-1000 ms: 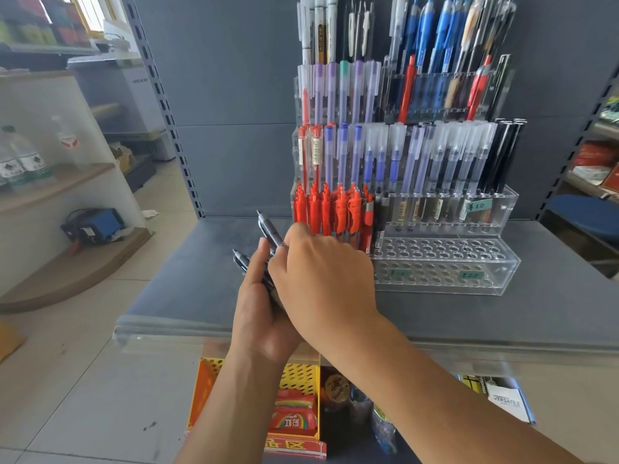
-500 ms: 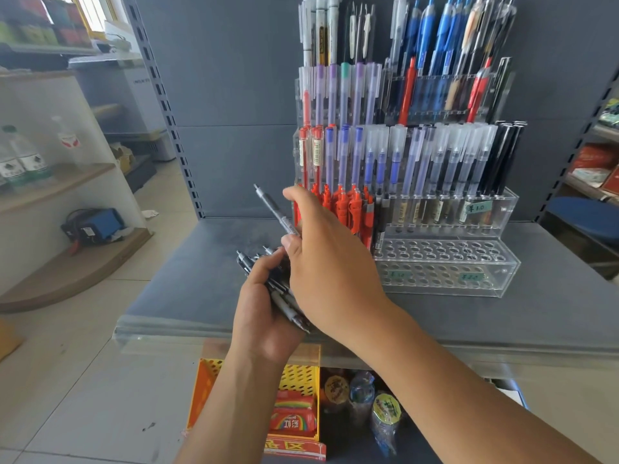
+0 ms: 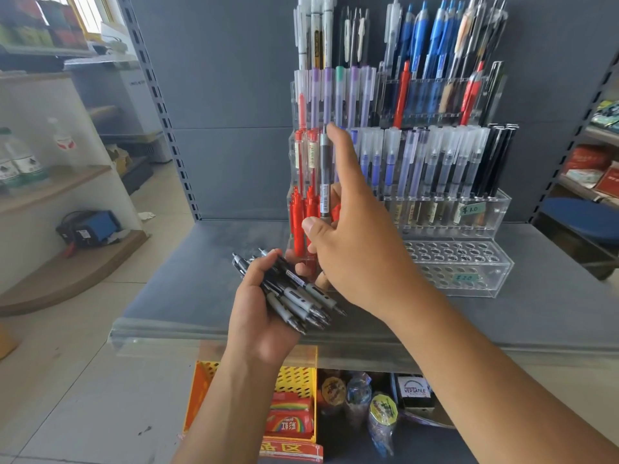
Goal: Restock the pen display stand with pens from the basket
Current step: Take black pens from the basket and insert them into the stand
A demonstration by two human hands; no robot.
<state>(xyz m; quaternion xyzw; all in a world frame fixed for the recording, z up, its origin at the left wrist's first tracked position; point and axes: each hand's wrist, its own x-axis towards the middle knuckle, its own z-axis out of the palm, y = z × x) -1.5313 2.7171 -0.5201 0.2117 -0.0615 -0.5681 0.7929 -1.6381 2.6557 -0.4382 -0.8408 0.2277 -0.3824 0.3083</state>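
Right hand is pinching one slim grey-and-black click pen upright, thumb low on the barrel, index fingertip on the top, other fingers loosely spread. It is holding the pen just in front of the red retractable pens at the left end of the clear acrylic tiered display stand. The hand is hiding the pen's tip, so cannot tell if it is entering a slot. Left hand is curling round a bundle of matching black-and-grey pens just above the grey shelf top. Progress, judging: upper tiers are looking packed, while the lowest front tier is showing rows of empty round holes, so most seating is probably lying ahead. Room: open shelf is lying left of and before the stand; capped pens are crowding close behind the raised pen, so a straight descent is looking safest. The left hand is hovering over the shelf's front edge, so a dropped pen could roll off. Below it, a yellow perforated plastic basket is showing coloured packets, no pens visible.
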